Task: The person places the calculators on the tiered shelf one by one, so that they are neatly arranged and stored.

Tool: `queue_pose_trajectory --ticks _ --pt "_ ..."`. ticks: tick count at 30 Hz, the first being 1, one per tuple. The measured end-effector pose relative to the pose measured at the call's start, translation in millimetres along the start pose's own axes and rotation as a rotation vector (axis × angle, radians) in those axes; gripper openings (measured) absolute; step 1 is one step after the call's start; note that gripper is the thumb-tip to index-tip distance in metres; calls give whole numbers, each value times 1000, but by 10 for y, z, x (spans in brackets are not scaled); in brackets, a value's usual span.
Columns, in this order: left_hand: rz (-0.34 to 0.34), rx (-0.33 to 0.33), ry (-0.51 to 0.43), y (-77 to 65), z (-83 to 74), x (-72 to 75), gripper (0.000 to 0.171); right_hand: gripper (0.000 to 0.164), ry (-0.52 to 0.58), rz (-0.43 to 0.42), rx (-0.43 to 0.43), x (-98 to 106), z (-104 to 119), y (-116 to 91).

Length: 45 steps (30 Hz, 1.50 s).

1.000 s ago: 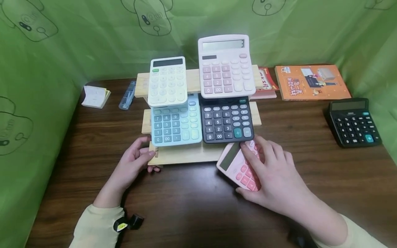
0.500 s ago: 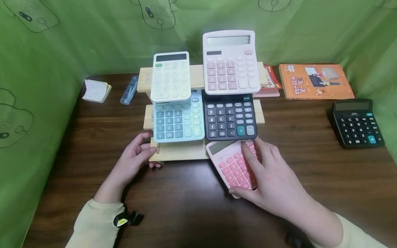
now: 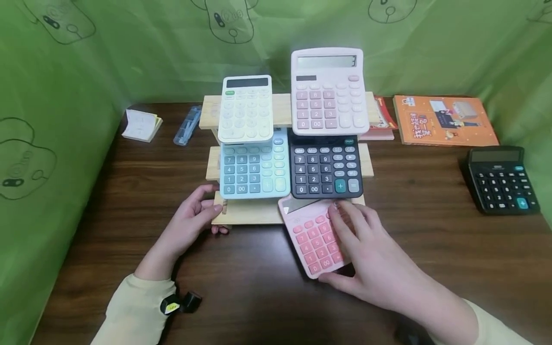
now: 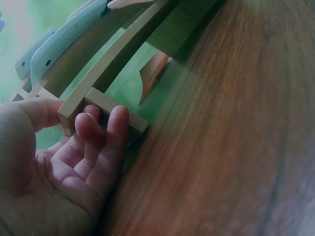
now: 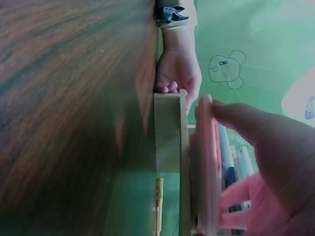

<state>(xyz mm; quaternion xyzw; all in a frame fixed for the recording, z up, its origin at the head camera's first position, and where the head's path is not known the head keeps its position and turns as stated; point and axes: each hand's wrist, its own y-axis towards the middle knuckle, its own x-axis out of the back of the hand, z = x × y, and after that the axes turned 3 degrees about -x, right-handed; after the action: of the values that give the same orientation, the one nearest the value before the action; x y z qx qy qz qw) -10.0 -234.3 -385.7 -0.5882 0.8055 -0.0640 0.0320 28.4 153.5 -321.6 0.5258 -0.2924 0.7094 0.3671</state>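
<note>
A pink calculator [image 3: 313, 239] leans at the front right of a stepped wooden rack [image 3: 252, 212], its top end against the lowest shelf. My right hand [image 3: 366, 249] holds it, thumb at its lower edge and fingers over its right side. In the right wrist view the calculator [image 5: 209, 167] shows edge-on beside the shelf board. My left hand [image 3: 189, 225] grips the rack's front left corner; in the left wrist view its fingers curl under the wooden board [image 4: 78, 101]. The middle shelf carries a blue calculator [image 3: 254, 172] and a dark calculator [image 3: 326, 167].
On the top shelf stand a white calculator [image 3: 246, 110] and a pale pink calculator [image 3: 329, 91]. A black calculator [image 3: 502, 182] and an orange book [image 3: 446, 120] lie at right. A notepad [image 3: 140, 125] and a blue pen-like item [image 3: 188, 125] lie at left, before a green curtain [image 3: 164, 52].
My right hand has moved the pink calculator leftward along the lowest shelf and turned it more upright, so more of its keys show. My left hand stays at the rack's corner.
</note>
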Motion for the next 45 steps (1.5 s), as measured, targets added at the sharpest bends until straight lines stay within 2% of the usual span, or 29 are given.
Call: queue_pose_trajectory --ticks 3,8,14,18,23,28,36,45 --pt "-9 1 9 5 -13 0 41 106 13 27 70 -2 -9 -8" --pt "-14 -3 13 10 -9 4 41 95 -13 -17 164 -29 -15 51" --pt "-2 7 14 12 22 -8 40 89 -53 -40 195 -80 10 118" --pt "-8 -6 18 16 33 -3 40 89 -22 -62 216 -120 53 179" --pt "12 5 15 9 49 -16 40 79 9 -99 264 -168 117 233" --pt "-9 -4 28 7 32 -17 40 75 -18 -125 271 -177 199 319" --pt "1 -15 27 8 17 -4 38 67 -44 -175 302 -218 308 433" --pt "2 -21 39 22 6 14 38 66 0 -157 363 -273 300 505"
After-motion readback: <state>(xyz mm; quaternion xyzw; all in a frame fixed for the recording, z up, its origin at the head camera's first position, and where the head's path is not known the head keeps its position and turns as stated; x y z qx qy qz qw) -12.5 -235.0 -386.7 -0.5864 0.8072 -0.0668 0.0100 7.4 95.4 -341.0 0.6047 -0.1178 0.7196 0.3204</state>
